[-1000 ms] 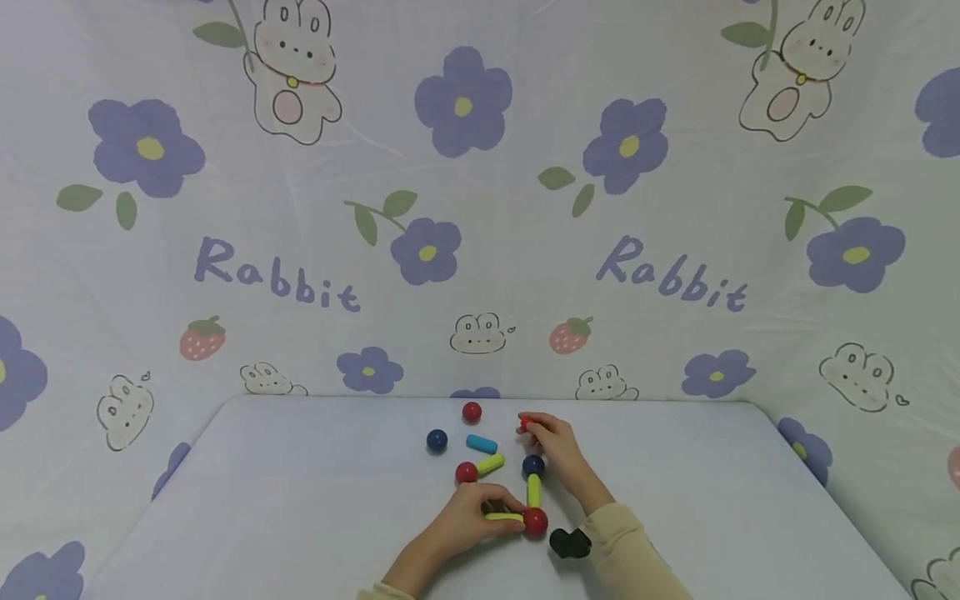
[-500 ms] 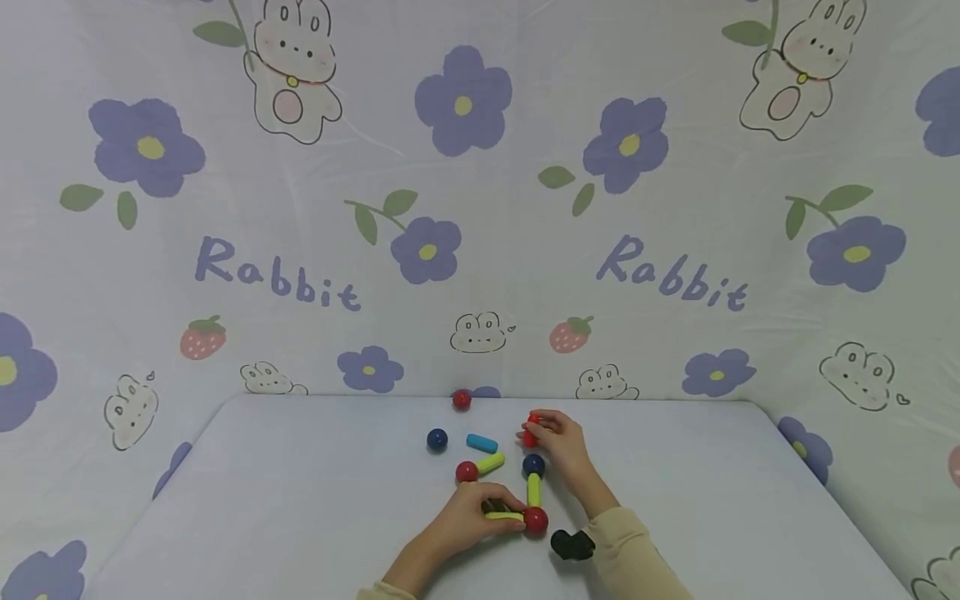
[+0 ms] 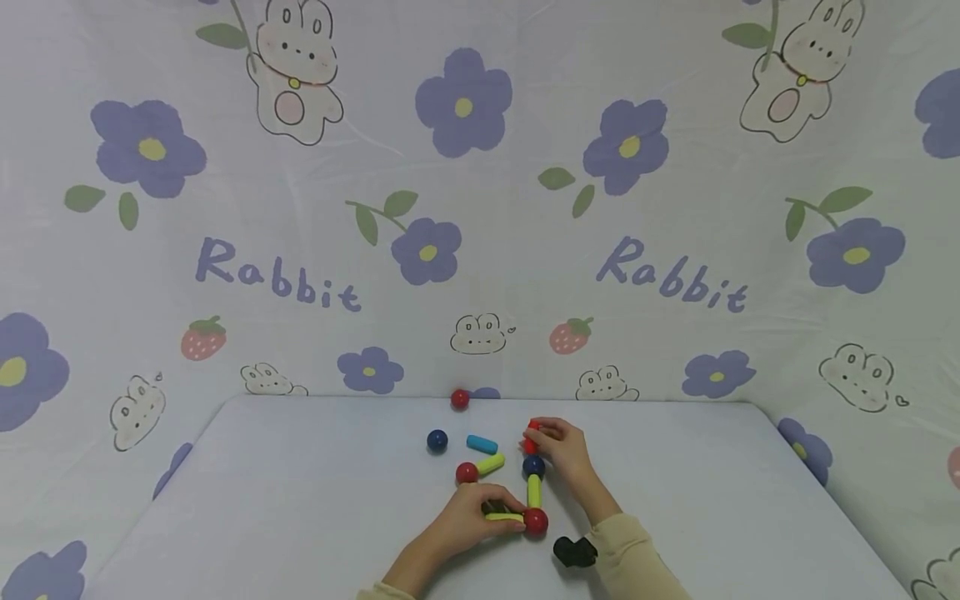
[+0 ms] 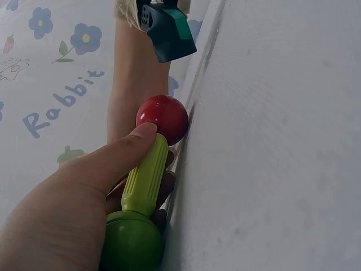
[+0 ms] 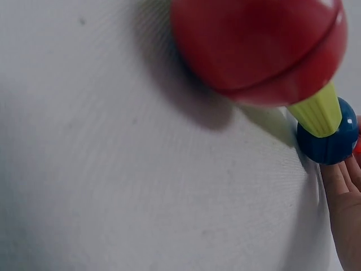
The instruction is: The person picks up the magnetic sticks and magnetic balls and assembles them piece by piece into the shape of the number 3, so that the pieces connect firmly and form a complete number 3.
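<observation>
My left hand (image 3: 468,521) grips a ribbed yellow-green rod (image 4: 145,175) between thumb and fingers. This rod joins a red ball (image 4: 163,119) to a green ball (image 4: 132,243), which the hand hides in the head view. From the red ball another yellow-green rod (image 3: 534,492) runs away to a dark blue ball (image 3: 533,466). My right hand (image 3: 564,450) pinches a short red rod (image 3: 532,437), its near end right at the blue ball. In the right wrist view only a sliver of the red rod shows beyond the blue ball (image 5: 328,135).
Left of the joined pieces lie a red ball (image 3: 467,472) with a yellow-green rod (image 3: 491,464), a blue rod (image 3: 482,443) and a dark blue ball (image 3: 437,441). A loose red ball (image 3: 460,399) sits at the white table's far edge, by the patterned cloth (image 3: 480,208).
My right hand turned the red rod lengthwise and brought it nearer, down to the blue ball. The loose red ball rolled back to the far edge. My left hand stayed in place.
</observation>
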The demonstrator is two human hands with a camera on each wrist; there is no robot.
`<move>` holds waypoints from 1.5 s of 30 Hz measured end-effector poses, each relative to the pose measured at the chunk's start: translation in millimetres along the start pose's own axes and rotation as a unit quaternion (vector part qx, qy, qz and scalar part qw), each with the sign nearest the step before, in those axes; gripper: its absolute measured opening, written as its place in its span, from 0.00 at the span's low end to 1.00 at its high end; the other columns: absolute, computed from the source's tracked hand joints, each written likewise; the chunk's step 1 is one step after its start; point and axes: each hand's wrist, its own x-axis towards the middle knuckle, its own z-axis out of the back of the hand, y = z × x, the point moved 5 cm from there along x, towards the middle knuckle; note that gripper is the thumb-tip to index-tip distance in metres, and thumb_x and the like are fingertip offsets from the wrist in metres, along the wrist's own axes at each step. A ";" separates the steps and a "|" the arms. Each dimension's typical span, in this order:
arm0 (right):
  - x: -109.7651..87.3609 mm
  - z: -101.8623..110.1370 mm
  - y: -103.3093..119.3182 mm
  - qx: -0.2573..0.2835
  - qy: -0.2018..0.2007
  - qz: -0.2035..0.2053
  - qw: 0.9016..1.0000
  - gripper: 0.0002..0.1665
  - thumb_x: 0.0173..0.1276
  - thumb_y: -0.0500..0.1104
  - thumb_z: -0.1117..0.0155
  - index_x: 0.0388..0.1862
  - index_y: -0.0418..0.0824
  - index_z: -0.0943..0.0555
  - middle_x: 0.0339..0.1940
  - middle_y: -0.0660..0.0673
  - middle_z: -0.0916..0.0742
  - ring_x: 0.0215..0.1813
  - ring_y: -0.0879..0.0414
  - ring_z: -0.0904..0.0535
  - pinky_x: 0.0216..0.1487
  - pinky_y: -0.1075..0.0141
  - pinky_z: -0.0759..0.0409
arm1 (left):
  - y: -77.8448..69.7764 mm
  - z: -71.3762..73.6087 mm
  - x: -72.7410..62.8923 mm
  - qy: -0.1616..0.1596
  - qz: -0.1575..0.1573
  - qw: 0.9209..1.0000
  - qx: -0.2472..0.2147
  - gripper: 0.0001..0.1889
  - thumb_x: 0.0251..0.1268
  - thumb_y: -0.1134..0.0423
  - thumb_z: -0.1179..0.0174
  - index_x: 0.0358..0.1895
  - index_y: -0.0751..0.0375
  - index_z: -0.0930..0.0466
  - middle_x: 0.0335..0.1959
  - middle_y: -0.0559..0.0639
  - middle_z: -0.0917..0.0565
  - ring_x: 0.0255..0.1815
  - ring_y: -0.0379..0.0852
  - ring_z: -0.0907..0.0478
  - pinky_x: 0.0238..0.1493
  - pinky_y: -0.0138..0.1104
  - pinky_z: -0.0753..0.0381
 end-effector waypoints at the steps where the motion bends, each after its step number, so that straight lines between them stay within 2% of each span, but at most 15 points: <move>1: -0.2 0.1 -0.4 0.000 0.000 -0.001 1.000 0.20 0.57 0.41 0.35 0.47 0.36 0.24 0.37 0.41 0.17 0.39 0.52 0.20 0.41 0.64 0.23 | 0.3 -0.1 -0.1 0.000 0.001 1.000 -0.001 0.11 0.50 0.51 0.36 0.39 0.43 0.18 0.32 0.35 0.19 0.32 0.36 0.24 0.36 0.31 0.25; 24: -3.2 0.6 -4.2 -0.036 -0.003 0.007 0.999 0.20 0.57 0.45 0.34 0.47 0.39 0.23 0.37 0.43 0.18 0.39 0.53 0.21 0.43 0.64 0.24 | -0.8 -0.2 -1.6 -0.002 0.002 1.000 -0.001 0.10 0.50 0.53 0.35 0.38 0.44 0.18 0.32 0.35 0.19 0.32 0.36 0.24 0.36 0.31 0.25; 33: -0.7 0.5 -6.5 -0.050 -0.015 0.032 0.998 0.19 0.56 0.43 0.34 0.46 0.37 0.23 0.40 0.43 0.19 0.40 0.54 0.22 0.42 0.65 0.24 | -2.2 0.1 -2.3 -0.001 -0.001 1.000 -0.002 0.10 0.50 0.53 0.35 0.38 0.45 0.18 0.32 0.36 0.19 0.31 0.36 0.24 0.36 0.30 0.25; 45: -1.2 1.1 -8.5 -0.068 -0.019 0.036 0.997 0.18 0.57 0.42 0.34 0.45 0.37 0.22 0.39 0.44 0.18 0.40 0.54 0.22 0.42 0.64 0.24 | 0.1 -1.3 -2.2 0.003 0.005 1.000 -0.002 0.10 0.50 0.52 0.36 0.38 0.44 0.18 0.32 0.35 0.19 0.32 0.37 0.24 0.36 0.31 0.25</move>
